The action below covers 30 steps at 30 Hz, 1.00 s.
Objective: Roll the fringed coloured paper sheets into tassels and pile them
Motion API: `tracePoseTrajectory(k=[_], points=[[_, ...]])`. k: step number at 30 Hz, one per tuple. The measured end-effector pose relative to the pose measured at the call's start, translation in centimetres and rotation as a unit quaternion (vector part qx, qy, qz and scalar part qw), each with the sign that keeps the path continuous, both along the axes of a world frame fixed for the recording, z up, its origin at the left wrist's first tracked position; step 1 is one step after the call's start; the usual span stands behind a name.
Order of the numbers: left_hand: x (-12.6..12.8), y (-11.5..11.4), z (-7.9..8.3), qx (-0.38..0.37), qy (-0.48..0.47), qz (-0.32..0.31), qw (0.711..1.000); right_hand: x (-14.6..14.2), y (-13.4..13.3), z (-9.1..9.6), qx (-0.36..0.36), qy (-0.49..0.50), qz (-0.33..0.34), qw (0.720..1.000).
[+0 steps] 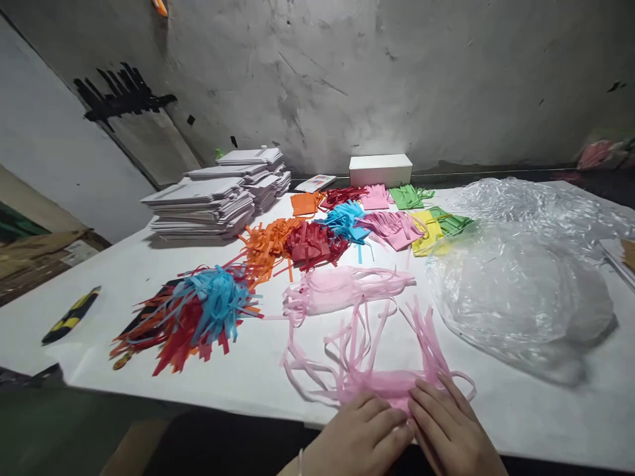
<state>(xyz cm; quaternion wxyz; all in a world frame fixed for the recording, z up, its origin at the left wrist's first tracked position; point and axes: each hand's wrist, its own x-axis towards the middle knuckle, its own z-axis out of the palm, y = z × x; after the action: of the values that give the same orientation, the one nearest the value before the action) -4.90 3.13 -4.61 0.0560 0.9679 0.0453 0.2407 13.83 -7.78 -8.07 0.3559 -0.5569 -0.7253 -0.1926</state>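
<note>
At the table's front edge, my left hand [364, 433] and my right hand [449, 423] sit side by side on a thin pink fringed sheet [387, 383]. Its near edge is pinched under the fingers of both hands, and its loose strips spread away from me over the table. How the thumbs grip is partly hidden. Just beyond lies a second pink fringed sheet [342, 294], flat and folded lengthwise. Farther back are fringed bundles in orange [270, 244], dark red [312, 244], blue [350, 221], pink [394, 228] and yellow [426, 231].
A heap of blue, red and orange tassels [213, 304] lies left, near a black-and-yellow cutter [72, 316]. Stacks of white card [203, 205] stand at the back left. A white box [381, 170] sits by the wall. Clear plastic bags [516, 297] cover the right side.
</note>
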Motion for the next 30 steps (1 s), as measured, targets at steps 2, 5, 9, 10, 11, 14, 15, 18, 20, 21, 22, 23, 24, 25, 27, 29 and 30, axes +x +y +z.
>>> tracePoseTrajectory(k=[2,5,9,10,11,14,15,18,20,21,22,23,24,25,27,29,30], points=[[0.6,0.2,-0.1,-0.013,0.044,0.006,0.999,0.5,-0.3,0.3,-0.019,-0.025,-0.007,0.999],[-0.5,2.8,-0.2,-0.015,0.093,0.103,0.990,1.1,-0.7,0.6,-0.040,-0.056,-0.013,0.998],[-3.6,6.1,-0.6,0.040,0.050,0.290,0.955,1.5,-0.9,0.5,-0.047,-0.066,-0.018,0.997],[-4.1,6.3,-0.5,0.046,0.026,0.322,0.945,1.6,-0.9,0.4,-0.049,-0.066,-0.018,0.996],[-4.3,6.0,-0.3,0.044,-0.001,0.337,0.940,1.6,-0.9,0.3,-0.049,-0.067,-0.016,0.996],[-3.4,3.7,0.4,0.002,-0.047,0.244,0.969,1.6,-0.8,0.4,-0.050,-0.064,-0.012,0.997],[-2.6,2.7,0.5,-0.013,-0.041,0.184,0.982,1.4,-0.8,0.6,-0.051,-0.058,-0.013,0.997],[-0.1,0.5,-0.2,-0.048,-0.012,0.086,0.995,0.9,-0.5,1.2,-0.052,-0.036,-0.012,0.998],[0.8,0.2,-0.8,-0.072,-0.003,0.094,0.993,0.7,-0.3,1.4,-0.054,-0.027,-0.015,0.998],[0.9,0.3,-1.1,-0.082,-0.001,0.098,0.992,0.7,-0.3,1.4,-0.053,-0.024,-0.024,0.998],[0.9,0.5,-1.2,-0.087,-0.002,0.100,0.991,0.8,-0.4,1.3,-0.051,-0.023,-0.039,0.998],[0.8,0.7,-1.3,-0.089,-0.003,0.097,0.991,1.2,-0.5,1.1,-0.051,-0.026,-0.060,0.997],[0.6,0.9,-1.2,-0.088,-0.004,0.093,0.992,1.7,-0.8,0.8,-0.054,-0.035,-0.084,0.994],[0.3,1.0,-1.1,-0.086,-0.004,0.088,0.992,2.4,-1.2,0.6,-0.060,-0.051,-0.111,0.991],[-0.1,0.9,-0.9,-0.080,-0.007,0.086,0.993,3.8,-2.2,0.5,-0.069,-0.085,-0.161,0.981],[-0.2,0.6,-0.8,-0.080,-0.008,0.089,0.993,4.7,-2.9,0.8,-0.067,-0.096,-0.200,0.973],[-0.2,0.5,-0.8,-0.082,-0.008,0.089,0.993,4.7,-3.2,1.1,-0.062,-0.091,-0.201,0.973]])
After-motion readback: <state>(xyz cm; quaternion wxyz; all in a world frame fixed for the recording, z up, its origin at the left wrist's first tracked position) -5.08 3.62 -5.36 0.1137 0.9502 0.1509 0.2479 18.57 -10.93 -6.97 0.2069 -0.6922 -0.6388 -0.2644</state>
